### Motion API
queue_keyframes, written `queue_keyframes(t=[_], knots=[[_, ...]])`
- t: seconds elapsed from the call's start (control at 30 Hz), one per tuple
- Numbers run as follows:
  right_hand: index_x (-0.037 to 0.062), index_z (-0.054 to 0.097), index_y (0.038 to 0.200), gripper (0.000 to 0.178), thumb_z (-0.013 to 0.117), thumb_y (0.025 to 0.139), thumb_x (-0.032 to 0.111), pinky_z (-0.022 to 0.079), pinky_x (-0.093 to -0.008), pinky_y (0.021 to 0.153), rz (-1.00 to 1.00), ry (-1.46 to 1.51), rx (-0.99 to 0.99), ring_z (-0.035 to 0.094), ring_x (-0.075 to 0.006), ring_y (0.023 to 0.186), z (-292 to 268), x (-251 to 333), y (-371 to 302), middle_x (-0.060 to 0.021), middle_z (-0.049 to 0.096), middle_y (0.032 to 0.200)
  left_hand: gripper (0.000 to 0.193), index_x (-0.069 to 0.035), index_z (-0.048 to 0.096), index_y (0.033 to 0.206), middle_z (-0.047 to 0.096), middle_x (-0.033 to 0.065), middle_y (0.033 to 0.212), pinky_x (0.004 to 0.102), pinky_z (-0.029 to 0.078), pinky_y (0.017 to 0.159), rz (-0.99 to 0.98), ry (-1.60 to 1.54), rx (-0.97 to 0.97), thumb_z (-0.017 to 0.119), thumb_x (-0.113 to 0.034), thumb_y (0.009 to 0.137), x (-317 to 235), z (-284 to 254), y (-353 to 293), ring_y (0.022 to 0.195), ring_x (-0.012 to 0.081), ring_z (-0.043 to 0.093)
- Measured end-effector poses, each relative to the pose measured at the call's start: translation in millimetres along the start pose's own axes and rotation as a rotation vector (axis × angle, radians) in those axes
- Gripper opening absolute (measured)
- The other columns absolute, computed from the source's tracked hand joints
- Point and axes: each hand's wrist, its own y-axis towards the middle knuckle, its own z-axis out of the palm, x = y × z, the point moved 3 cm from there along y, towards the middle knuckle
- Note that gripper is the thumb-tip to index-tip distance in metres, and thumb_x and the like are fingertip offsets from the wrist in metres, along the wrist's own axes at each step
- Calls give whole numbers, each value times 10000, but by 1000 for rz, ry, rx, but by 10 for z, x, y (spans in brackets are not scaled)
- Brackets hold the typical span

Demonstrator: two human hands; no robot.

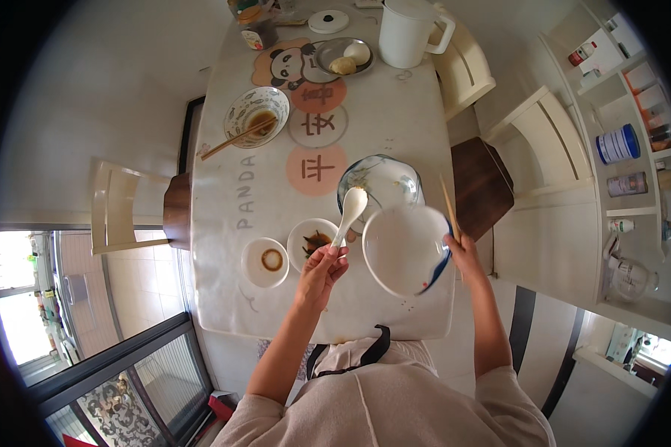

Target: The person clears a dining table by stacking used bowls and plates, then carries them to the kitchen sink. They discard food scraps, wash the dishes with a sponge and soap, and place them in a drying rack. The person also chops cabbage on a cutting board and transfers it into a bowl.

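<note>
My left hand (323, 276) grips the handle of a white soup spoon (354, 201), its bowl end pointing away from me. In my right hand (464, 257) are a white bowl with a blue outer side (401, 249), tipped with its inside toward me, and wooden chopsticks (447, 200) pointing up and away. Behind the tilted bowl a wide plate with a leaf pattern (388, 175) lies on the table, partly covered by it. Near my left hand stand a small white bowl with dark food bits (299, 237) and another small white bowl with brown residue (255, 276).
The table (220, 305) has a printed cover. Farther off are a fish-patterned bowl (237, 112) with chopsticks (227, 145) across it, a metal plate (328, 54) with two round food pieces, a white pitcher (405, 37), a lid (328, 21) and a jar (259, 35). Chairs flank the table.
</note>
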Motion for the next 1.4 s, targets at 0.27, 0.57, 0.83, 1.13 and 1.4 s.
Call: queue_keyframes(t=[0.27, 0.57, 0.83, 1.13, 1.4], knots=[[-8, 540, 889, 213, 544, 851, 201, 386, -307, 581, -174, 48, -183, 435, -146, 599, 503, 323, 792, -45, 464, 636, 78, -128, 584, 916, 635, 2, 932, 237, 501, 745, -16, -40, -11, 548, -189, 882, -4, 132, 140, 761, 57, 593], [-1, 573, 876, 290, 556, 825, 284, 440, -386, 651, -247, -226, -227, 572, -343, 716, 653, 90, 1108, -180, 592, 746, 39, -130, 585, 865, 644, 24, 936, 243, 494, 762, -109, -85, -67, 557, -156, 874, 234, 253, 409, 782, 70, 607], [29, 555, 869, 341, 637, 797, 352, 437, -324, 536, -400, -345, -493, 525, -211, 548, 524, 732, 825, -91, 526, 604, 128, -73, 599, 907, 637, 21, 860, 234, 477, 741, 82, -115, -90, 591, -191, 857, -128, 68, 666, 739, 76, 591], [44, 567, 825, 213, 579, 850, 255, 417, -260, 525, -386, -33, -78, 478, -106, 532, 1410, 1426, 942, -31, 505, 575, 138, -91, 576, 947, 646, 21, 926, 228, 497, 728, 349, -112, -253, 598, -187, 849, -1363, -483, 1228, 782, 80, 599], [6, 560, 826, 235, 562, 861, 239, 399, -240, 485, -292, 77, 129, 481, -85, 499, 2034, 1548, 966, -13, 489, 546, 116, -94, 569, 908, 652, 24, 904, 233, 501, 709, 333, -43, -426, 606, -180, 840, -1865, -780, 1847, 784, 86, 608]])
